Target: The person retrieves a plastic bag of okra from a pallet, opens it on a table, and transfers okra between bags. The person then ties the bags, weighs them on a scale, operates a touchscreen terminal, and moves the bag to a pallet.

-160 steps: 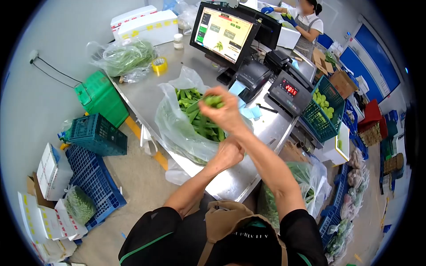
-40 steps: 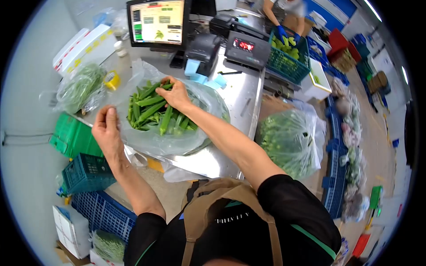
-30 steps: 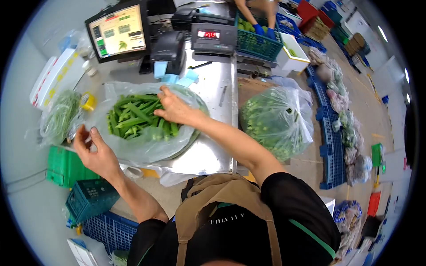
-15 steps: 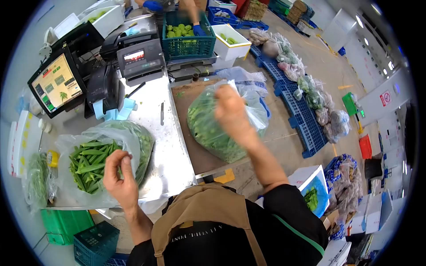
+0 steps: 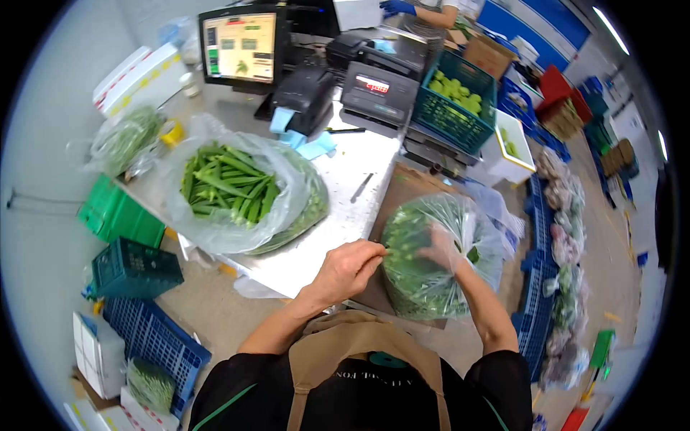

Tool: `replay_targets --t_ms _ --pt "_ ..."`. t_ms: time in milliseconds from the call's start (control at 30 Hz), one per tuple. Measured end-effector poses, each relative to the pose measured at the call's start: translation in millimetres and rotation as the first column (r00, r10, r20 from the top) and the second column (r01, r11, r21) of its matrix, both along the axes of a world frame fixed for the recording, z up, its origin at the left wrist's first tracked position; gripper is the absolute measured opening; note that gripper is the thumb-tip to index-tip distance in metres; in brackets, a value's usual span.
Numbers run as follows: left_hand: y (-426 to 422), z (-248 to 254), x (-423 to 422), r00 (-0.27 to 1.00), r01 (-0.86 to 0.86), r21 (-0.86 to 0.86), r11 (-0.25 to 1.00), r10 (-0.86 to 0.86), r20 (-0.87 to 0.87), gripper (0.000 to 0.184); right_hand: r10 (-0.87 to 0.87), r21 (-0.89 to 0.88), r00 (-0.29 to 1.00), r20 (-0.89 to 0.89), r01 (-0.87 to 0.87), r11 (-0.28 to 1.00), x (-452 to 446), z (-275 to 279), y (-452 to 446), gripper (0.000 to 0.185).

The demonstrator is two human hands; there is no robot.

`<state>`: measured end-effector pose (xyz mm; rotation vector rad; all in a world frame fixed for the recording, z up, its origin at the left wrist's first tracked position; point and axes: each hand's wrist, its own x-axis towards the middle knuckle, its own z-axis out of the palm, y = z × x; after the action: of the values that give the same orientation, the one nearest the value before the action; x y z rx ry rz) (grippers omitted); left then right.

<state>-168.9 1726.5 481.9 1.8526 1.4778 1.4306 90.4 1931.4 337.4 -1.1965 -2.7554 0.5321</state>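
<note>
My right hand [image 5: 440,248] reaches into a clear plastic bag [image 5: 424,302] of green vegetables on the brown board. Seen hazily through the plastic, its fingers look stretched apart. Beside the bag's left edge is my left hand [image 5: 350,267], fingers pinched together; what is between the fingertips is too small to make out. An open plastic bag [image 5: 280,215] of okra pods [image 5: 230,183] stands on the metal table [image 5: 352,161], left of both hands.
Behind the hands are a scale [image 5: 377,93], a black printer [image 5: 305,93] and a monitor [image 5: 241,47]. A green crate [image 5: 453,118] holds round green vegetables. Blue pallets [image 5: 535,287] with bagged produce line the right. Another person's blue-gloved hand [image 5: 397,8] is at the back.
My right hand has gone from above the bag's mouth to inside it. My left hand has moved from the okra to the other bag's left side. The view has turned.
</note>
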Motion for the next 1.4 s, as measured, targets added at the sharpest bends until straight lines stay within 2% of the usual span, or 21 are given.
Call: replay_targets --t_ms 33,133,167,233,300,367,467,500,600,700,800,900,967,1067,1167,1267,1367,1400 --pt "-3 -8 -3 0.999 -0.032 -0.025 0.999 0.032 0.000 0.011 -0.078 -0.121 0.996 -0.043 0.072 0.990 -4 8 0 0.075" --pt "-13 -16 -7 0.994 -0.108 -0.078 0.991 0.109 0.009 0.011 -0.331 -0.179 0.940 -0.085 0.313 0.933 -31 34 -5 0.077" --pt "-15 -15 -8 0.992 -0.124 -0.083 0.989 0.125 0.007 0.010 -0.302 -0.051 0.937 -0.177 0.298 0.953 -30 16 1 0.078" --pt "-19 -16 -10 0.988 -0.153 -0.086 0.985 0.153 0.000 0.010 -0.124 0.204 0.930 -0.345 0.203 0.958 -32 -8 10 0.078" --pt "-21 -18 -11 0.987 -0.158 -0.085 0.984 0.159 -0.001 0.011 -0.045 0.231 0.973 -0.224 0.098 0.968 -34 -14 15 0.076" --pt "-19 -23 -12 0.989 -0.151 -0.063 0.987 0.150 -0.016 0.011 -0.035 0.004 0.985 0.167 0.035 0.999 -42 24 -2 0.070" --pt "-16 -24 -11 0.991 -0.125 -0.039 0.991 0.123 -0.053 0.012 0.156 0.376 0.980 0.120 -0.190 0.907 -25 -37 -2 0.057" --pt "-17 -22 -13 0.990 -0.129 -0.036 0.991 0.127 -0.056 0.012 0.149 0.373 0.973 0.178 -0.207 0.904 -26 -31 -7 0.048" --pt "-19 -19 -12 0.993 -0.101 -0.056 0.993 0.097 -0.063 0.012 0.065 0.103 0.982 0.178 -0.084 0.991 -23 -15 -11 0.051" --pt "-24 -24 -19 0.993 -0.105 -0.115 0.988 0.097 -0.075 0.011 0.333 -0.035 0.931 0.149 -0.331 0.943 -17 -4 -7 0.057" --pt "-24 -24 -19 0.993 -0.084 -0.111 0.990 0.075 -0.087 0.010 0.285 0.033 0.943 0.173 -0.295 0.955 -24 18 -37 0.064" --pt "-23 -23 -14 0.995 -0.072 -0.122 0.990 0.063 -0.078 0.011 0.267 0.085 0.906 0.328 -0.309 0.947 -24 21 -47 0.066" --pt "-23 -22 -12 0.995 -0.053 -0.121 0.991 0.042 -0.095 0.011 0.299 -0.042 0.918 0.261 -0.299 0.953 -23 20 -38 0.062" --pt "-21 -27 -12 0.997 -0.041 -0.131 0.991 0.032 -0.071 0.012 0.316 -0.009 0.934 0.165 -0.319 0.948 -7 0 -27 0.054" --pt "-25 -27 -11 0.996 -0.043 -0.163 0.986 0.030 -0.082 0.010 0.304 0.060 0.915 0.265 -0.330 0.942 15 -16 -10 0.043" --pt "-25 -28 -8 0.996 -0.041 -0.178 0.983 0.026 -0.086 0.010 0.380 0.228 0.914 0.141 -0.403 0.886 29 -5 9 0.039" --pt "-22 -26 -1 0.995 -0.007 -0.182 0.983 -0.011 -0.101 0.010 0.233 0.125 0.962 0.144 -0.252 0.960 29 19 5 0.040" --pt "-20 -22 4 0.993 0.015 -0.186 0.982 -0.036 -0.112 0.011 0.272 0.118 0.958 0.095 -0.282 0.952 32 29 0 0.040"
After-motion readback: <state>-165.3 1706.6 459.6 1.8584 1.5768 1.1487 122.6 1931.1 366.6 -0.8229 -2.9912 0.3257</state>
